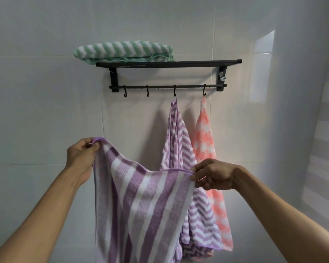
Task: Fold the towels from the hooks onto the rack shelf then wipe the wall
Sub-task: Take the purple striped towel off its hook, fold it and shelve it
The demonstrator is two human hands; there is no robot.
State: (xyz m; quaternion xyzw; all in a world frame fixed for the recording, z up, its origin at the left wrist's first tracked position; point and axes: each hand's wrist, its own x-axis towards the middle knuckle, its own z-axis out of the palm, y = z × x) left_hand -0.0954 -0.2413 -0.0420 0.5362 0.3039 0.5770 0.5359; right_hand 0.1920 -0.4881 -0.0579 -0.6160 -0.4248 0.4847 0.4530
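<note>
Closest to the camera is a striped towel [141,205], purple and white, held up by its top edge well below the rack [168,63] and a bit left of its middle. The left hand [82,154] has fingers curled shut around the top left corner, thumb pinching the purple trim, and that corner sits higher than the other one. The right hand [213,174] pinches the top right corner between thumb and fingertips, the other fingers loosely curled under. The edge sags between the two hands and the rest of the cloth hangs straight down out of the bottom of the shot. Behind it, further back against the wall [46,111], two more towels hang from the hooks under the rack: a zigzag towel [179,149], purple and white, on the third hook [174,92] from the left, and a pink towel [205,141] on the fourth hook [204,91], just beside it and overlapping lower down. The two hooks at the left end of the rail are bare. On top of the rack, at its left end, lies a folded green towel [123,51] with white stripes, its left side poking out past the end of the shelf. The wall is pale glossy tile.
</note>
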